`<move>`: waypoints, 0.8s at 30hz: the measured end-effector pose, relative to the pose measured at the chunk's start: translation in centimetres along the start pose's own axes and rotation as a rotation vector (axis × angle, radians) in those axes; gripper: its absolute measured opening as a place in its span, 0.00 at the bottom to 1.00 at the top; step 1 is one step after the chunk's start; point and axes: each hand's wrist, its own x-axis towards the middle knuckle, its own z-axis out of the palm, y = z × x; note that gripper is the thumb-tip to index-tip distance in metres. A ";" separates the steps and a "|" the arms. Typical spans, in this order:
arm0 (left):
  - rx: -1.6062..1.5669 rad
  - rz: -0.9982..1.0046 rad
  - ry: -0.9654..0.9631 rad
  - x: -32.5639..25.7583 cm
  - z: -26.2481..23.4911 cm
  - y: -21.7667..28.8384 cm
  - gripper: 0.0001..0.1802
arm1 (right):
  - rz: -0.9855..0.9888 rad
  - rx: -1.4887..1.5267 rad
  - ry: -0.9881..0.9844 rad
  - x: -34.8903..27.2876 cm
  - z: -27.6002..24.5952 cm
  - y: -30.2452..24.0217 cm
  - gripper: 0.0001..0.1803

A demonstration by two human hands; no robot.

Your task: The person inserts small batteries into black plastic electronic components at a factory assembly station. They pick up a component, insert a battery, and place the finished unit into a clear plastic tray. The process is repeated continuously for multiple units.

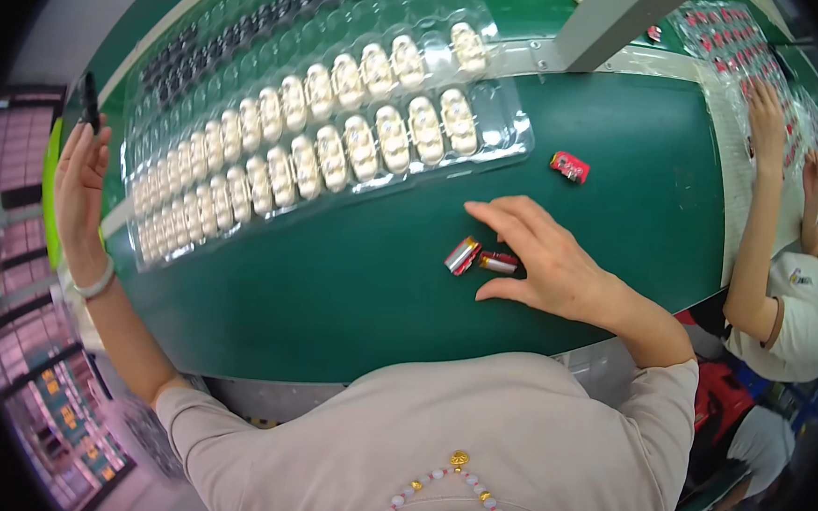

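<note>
My left hand (pixel 81 175) is raised at the far left, beyond the tray's left end. Its fingertips are closed on a slim black elongated piece (pixel 90 103), whose exact kind I cannot make out. Over the green table my right hand (pixel 549 259) hovers with thumb and fingers apart, holding nothing. Beside its thumb and fingers lie a red-and-silver small part (pixel 462 256) and a second one (pixel 498 262), partly covered by the hand. Farther off on the table is a red small part (pixel 570 167) with dark details.
A clear plastic tray (pixel 519 136) holds rows of cream oval pieces (pixel 359 147) and, farther back, black pieces (pixel 284 9). A grey post (pixel 620 25) rises at the far edge. At right, a co-worker's hand (pixel 766 118) reaches over another tray of red parts (pixel 722 36).
</note>
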 end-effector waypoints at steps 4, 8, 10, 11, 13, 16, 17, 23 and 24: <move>-0.213 -0.188 -0.313 -12.9 11.5 -2.1 0.17 | 0.122 -0.093 -0.003 -0.3 -0.5 -0.7 0.29; -0.475 -0.444 -0.436 -19.6 20.0 -5.1 0.20 | 0.062 -0.157 -0.018 -0.1 -0.6 -0.6 0.11; -0.529 -0.494 -0.448 -20.3 22.4 -5.6 0.20 | 0.014 -0.121 0.067 -0.4 -0.8 -0.2 0.11; -0.521 -0.501 -0.455 -20.3 23.3 -5.5 0.19 | -0.012 -0.103 0.111 -0.5 -0.9 -0.1 0.10; -0.508 -0.490 -0.470 -20.2 24.6 -5.1 0.18 | -0.031 -0.134 0.190 -0.6 -1.1 -0.4 0.09; -0.526 -0.421 -0.461 -20.0 25.7 -4.9 0.18 | -0.034 -0.194 0.202 -0.2 -1.2 -0.7 0.11; -0.522 -0.386 -0.434 -20.3 25.9 -5.2 0.18 | -0.031 -0.216 0.187 0.0 -1.1 -0.7 0.12; -0.476 -0.202 -0.358 -21.0 26.5 -5.7 0.19 | -0.104 -0.479 0.023 -0.4 0.3 -0.4 0.19; -0.459 -0.168 -0.361 -21.2 26.3 -5.9 0.19 | -0.130 -0.480 0.071 -0.2 0.5 -0.6 0.17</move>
